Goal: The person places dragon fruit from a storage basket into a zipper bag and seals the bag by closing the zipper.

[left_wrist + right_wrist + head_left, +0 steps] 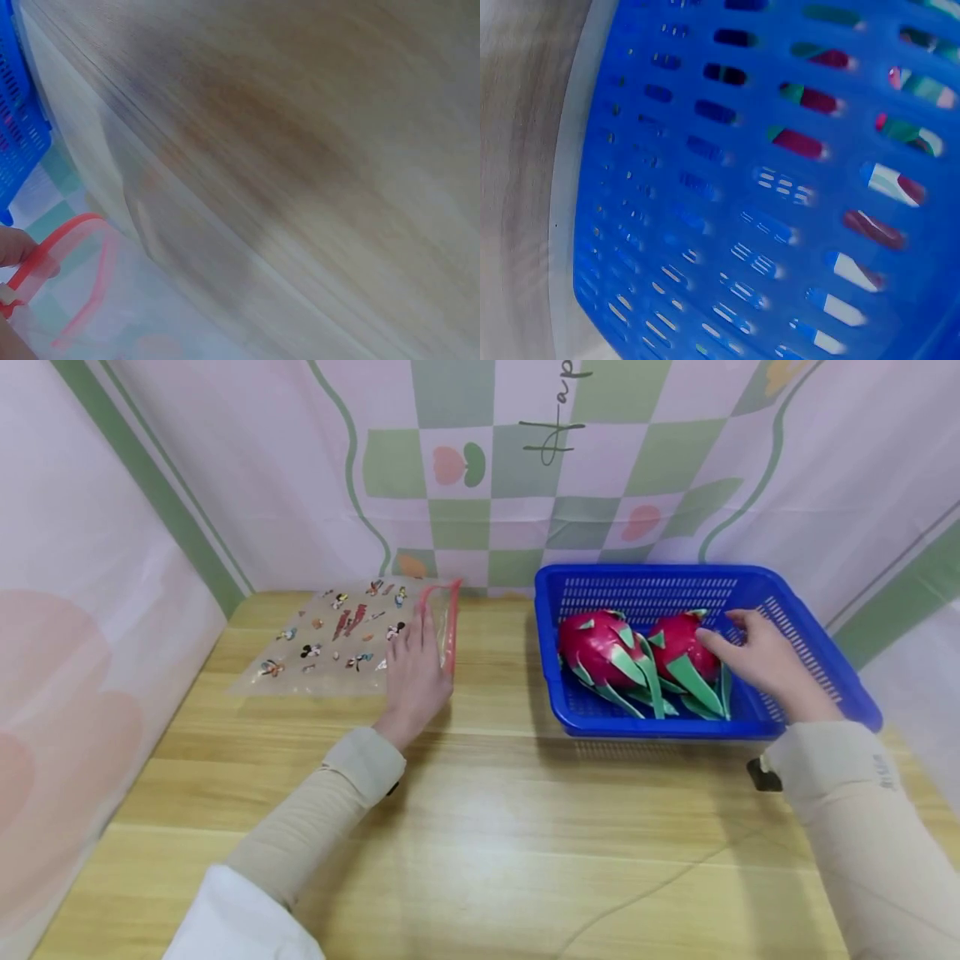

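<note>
A wooden table (480, 827) stands against a printed cloth (300, 485) with green checks. The left hand (418, 672) lies over the mouth of a clear bag (330, 647), pinching its red zip strip (451, 639) between finger and thumb, as the left wrist view suggests; so flimsy a bag probably needs that grip to keep its mouth in place. The rest of the bag spreads out to this hand's left. The right hand (768, 664) holds its thumb and forefinger apart at the nearer dragon fruit (678, 647); whether the thumb touches it is hard to tell. That spread presumably suits a rounded body. Just beyond, to this hand's left, lies a second dragon fruit (596, 647). Both sit in a blue basket (675, 728), under and around the right hand, its raised walls likely there to stop them rolling.
</note>
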`<action>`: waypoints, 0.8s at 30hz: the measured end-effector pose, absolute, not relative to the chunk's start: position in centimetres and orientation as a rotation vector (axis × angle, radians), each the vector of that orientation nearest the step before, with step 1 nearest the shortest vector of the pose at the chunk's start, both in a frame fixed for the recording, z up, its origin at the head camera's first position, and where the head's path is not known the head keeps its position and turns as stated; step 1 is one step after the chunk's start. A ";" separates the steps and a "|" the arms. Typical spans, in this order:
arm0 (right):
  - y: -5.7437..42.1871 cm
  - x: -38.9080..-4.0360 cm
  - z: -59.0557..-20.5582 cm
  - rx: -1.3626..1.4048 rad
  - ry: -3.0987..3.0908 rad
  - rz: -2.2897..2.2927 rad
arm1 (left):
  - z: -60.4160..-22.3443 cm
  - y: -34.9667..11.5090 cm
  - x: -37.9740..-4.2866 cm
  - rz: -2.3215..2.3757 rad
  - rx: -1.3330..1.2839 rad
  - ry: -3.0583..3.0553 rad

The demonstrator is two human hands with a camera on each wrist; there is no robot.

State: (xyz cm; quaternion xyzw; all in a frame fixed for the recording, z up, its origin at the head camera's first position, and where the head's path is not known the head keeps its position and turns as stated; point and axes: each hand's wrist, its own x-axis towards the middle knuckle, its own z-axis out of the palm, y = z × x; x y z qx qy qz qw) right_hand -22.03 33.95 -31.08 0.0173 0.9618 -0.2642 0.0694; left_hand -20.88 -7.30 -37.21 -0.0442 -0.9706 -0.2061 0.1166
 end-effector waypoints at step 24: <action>32.4 -21.4 -32.8 0.040 2.867 -0.692 | -37.4 -7.3 -20.6 -0.560 -0.126 -2.859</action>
